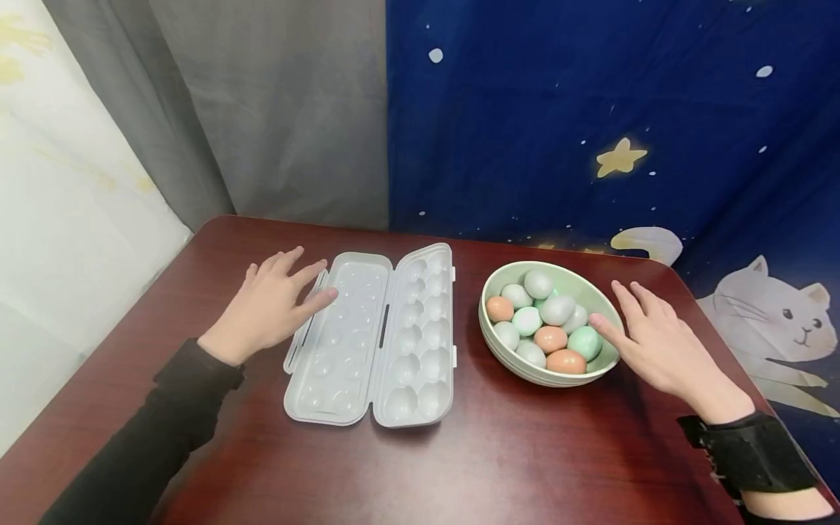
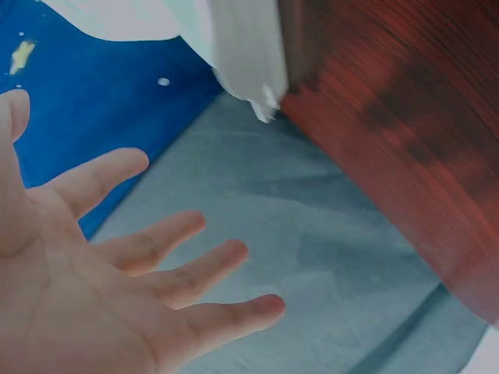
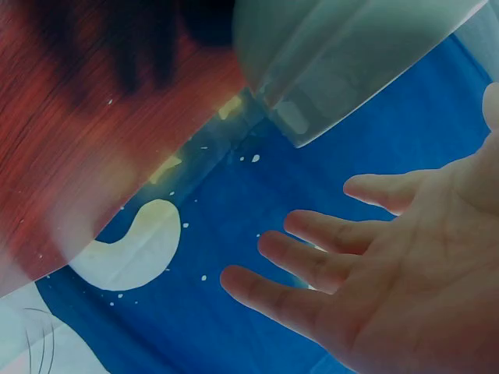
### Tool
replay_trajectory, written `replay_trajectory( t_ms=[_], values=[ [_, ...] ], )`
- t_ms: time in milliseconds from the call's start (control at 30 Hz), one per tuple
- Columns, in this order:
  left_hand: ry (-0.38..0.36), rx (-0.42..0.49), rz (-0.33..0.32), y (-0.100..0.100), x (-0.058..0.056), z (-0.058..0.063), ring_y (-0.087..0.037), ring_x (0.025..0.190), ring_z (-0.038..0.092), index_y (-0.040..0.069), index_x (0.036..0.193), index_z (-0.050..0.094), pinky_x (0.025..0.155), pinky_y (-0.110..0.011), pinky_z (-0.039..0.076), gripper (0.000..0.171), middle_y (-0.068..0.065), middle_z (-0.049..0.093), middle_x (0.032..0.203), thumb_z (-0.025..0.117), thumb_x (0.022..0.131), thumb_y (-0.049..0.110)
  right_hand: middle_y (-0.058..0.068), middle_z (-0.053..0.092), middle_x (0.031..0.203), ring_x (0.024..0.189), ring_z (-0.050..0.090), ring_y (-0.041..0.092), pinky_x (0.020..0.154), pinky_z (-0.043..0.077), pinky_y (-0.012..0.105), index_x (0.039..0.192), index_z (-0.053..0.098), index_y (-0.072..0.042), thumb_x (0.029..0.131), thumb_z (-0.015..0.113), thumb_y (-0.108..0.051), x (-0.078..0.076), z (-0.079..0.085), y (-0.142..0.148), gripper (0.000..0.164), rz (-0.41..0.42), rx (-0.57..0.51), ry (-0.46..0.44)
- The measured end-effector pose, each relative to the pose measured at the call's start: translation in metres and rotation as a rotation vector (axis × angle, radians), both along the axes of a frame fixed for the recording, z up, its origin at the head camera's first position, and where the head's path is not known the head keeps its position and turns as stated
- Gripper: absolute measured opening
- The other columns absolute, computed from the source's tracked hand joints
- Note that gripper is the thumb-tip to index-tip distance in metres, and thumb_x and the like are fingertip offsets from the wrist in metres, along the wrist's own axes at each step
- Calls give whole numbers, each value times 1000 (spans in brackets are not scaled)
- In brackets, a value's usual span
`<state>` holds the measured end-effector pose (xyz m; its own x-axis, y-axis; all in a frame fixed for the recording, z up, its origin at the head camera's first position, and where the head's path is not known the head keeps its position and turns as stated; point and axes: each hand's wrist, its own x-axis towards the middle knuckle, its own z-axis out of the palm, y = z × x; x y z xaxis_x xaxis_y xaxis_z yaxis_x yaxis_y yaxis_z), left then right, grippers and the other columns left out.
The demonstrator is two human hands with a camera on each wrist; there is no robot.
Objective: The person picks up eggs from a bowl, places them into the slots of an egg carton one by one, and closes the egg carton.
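Note:
A white plastic egg carton [image 1: 379, 343] lies unfolded on the table, its rows of cups bare. My left hand [image 1: 265, 302] is at the carton's left edge with fingers spread and nothing in them; whether it touches the carton I cannot tell. To the right, a pale green bowl [image 1: 487, 332] holds several eggs, among them a brown egg [image 1: 566, 362], a mint-green egg [image 1: 585, 343] and a whitish egg [image 1: 558, 310]. Beside the bowl's right rim is my right hand [image 1: 663, 346], fingers extended and holding nothing. The right wrist view shows its palm [image 3: 413, 288] near the bowl's outer wall.
The dark red wooden table [image 1: 472, 467] has rounded far corners. Behind it hang a grey curtain [image 1: 295, 109] and a blue curtain [image 1: 525, 146] with stars and a cat. A white cloth [image 1: 65, 182] hangs at the left.

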<state>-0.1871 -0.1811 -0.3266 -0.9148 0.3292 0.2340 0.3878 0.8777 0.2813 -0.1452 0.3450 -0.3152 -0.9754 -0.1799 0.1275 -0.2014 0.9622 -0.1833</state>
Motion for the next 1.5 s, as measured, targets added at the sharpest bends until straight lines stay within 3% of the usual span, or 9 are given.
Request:
replay_trajectory(
  t_ms=[167, 367, 500, 667, 800, 967, 1267, 1400, 1500],
  values=[
    [36, 59, -54, 18, 10, 4, -41, 133, 38, 7, 143, 52, 103, -64, 28, 68, -23, 40, 148, 46, 98, 58, 37, 27, 146, 129, 27, 58, 95, 26, 70, 148, 29, 9, 103, 43, -46, 5, -1, -6, 73, 23, -21, 15],
    [-24, 60, -108, 51, 32, 6, -35, 131, 45, 1, 141, 52, 100, -54, 39, 76, -20, 48, 143, 45, 96, 63, 37, 30, 145, 130, 28, 56, 98, 25, 68, 147, 29, 12, 105, 42, -43, 9, -2, -13, 71, 44, -70, 6],
    [-59, 52, -184, 72, 48, -2, -31, 131, 47, -4, 141, 50, 103, -48, 39, 88, -19, 48, 143, 46, 92, 70, 36, 31, 144, 129, 29, 55, 96, 27, 69, 147, 29, 12, 105, 42, -44, 14, -7, -16, 71, 30, -86, -9],
    [-163, 12, -231, 90, 63, -17, -31, 136, 39, -6, 146, 40, 103, -45, 39, 111, -19, 37, 151, 44, 81, 84, 35, 28, 146, 131, 28, 53, 93, 29, 71, 148, 28, 12, 104, 40, -46, 16, -14, -19, 73, -1, -105, -11],
    [-244, -24, -234, 98, 69, -27, -33, 139, 32, -6, 149, 35, 103, -47, 39, 120, -22, 29, 155, 44, 75, 88, 35, 26, 147, 131, 28, 53, 93, 29, 71, 147, 29, 12, 104, 40, -46, 16, -18, -20, 73, -15, -126, 5],
    [-253, -39, -213, 103, 73, -35, -33, 139, 32, -8, 148, 35, 101, -48, 41, 126, -26, 26, 154, 47, 70, 91, 34, 25, 148, 130, 28, 54, 92, 29, 71, 146, 31, 13, 105, 40, -45, 18, -24, -22, 71, -19, -147, 28],
    [-330, 88, -192, 107, 75, -37, -44, 135, 35, -10, 147, 35, 105, -52, 35, 128, -34, 26, 151, 67, 64, 82, 34, 20, 150, 131, 28, 53, 86, 33, 73, 147, 29, 11, 105, 38, -44, 21, -27, -26, 70, -28, -164, 33],
    [-344, 146, -141, 114, 74, -36, -47, 128, 41, -12, 147, 30, 102, -54, 37, 136, -30, 32, 148, 77, 56, 78, 34, 20, 150, 131, 27, 53, 86, 32, 74, 147, 29, 10, 105, 38, -44, 22, -26, -27, 69, -35, -167, 27],
    [-335, 135, -100, 121, 73, -33, -46, 123, 44, -12, 146, 29, 97, -56, 41, 140, -27, 34, 146, 79, 51, 78, 34, 19, 150, 132, 25, 53, 87, 32, 74, 146, 29, 11, 105, 37, -44, 23, -26, -27, 69, -36, -177, 19]
  ],
)
